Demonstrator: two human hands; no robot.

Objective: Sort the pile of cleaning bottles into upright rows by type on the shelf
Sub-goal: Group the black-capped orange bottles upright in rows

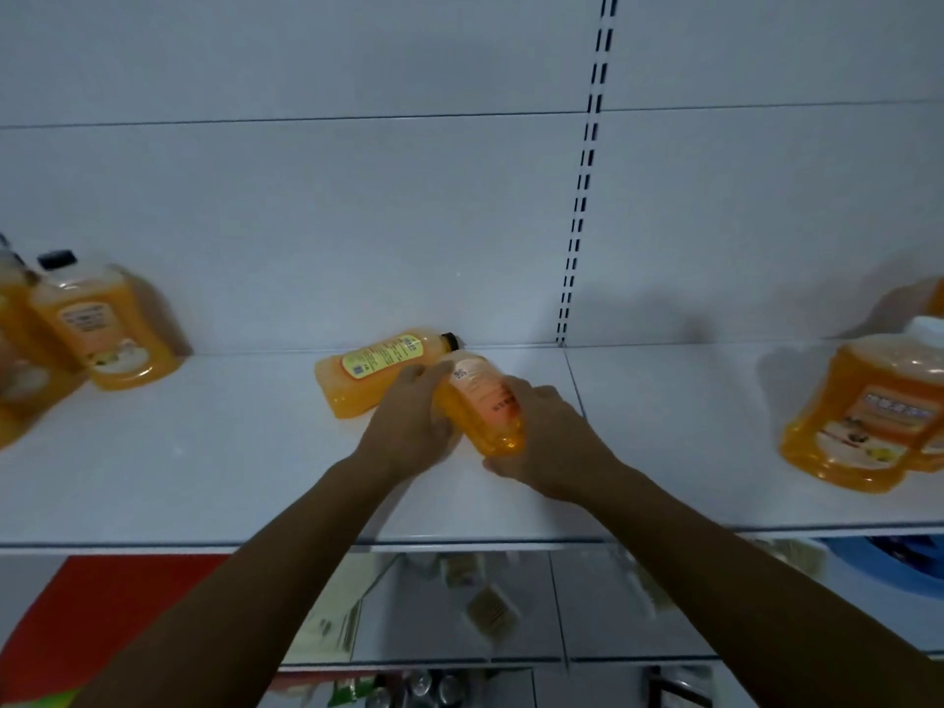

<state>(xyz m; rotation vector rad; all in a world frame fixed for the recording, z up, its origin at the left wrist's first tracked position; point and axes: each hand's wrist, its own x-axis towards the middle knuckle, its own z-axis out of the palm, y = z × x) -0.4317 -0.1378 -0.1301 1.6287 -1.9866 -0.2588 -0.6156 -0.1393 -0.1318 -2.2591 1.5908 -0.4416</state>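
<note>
— So, where does the bottle sit against the hands?

— Between them. The orange bottle (482, 408) lies tilted on the white shelf (204, 477), its long axis running from the base, nearest the person, up and away to the neck at the far left. The left hand (408, 426) wraps its left flank with curled fingers; the right hand (541, 442) cups the right flank and base. Both have hold of it.

— Which hand leads?

— Neither stands plainly nearer (my guess is the right one, at the base, would pivot it upright).

— And the second one?

— The lying bottle (378, 367) rests flat just beyond the left hand's fingertips, black cap toward the back panel, its neck close beside the held bottle's top.

— Materials?

— Clear, smooth plastic full of orange liquid, flat-sided with paper labels; probably slippery and bottom-heavy. Upright black-capped bottles (107, 329) stand well off past the left hand, squat white-capped jugs (863, 411) well off past the right.
</note>
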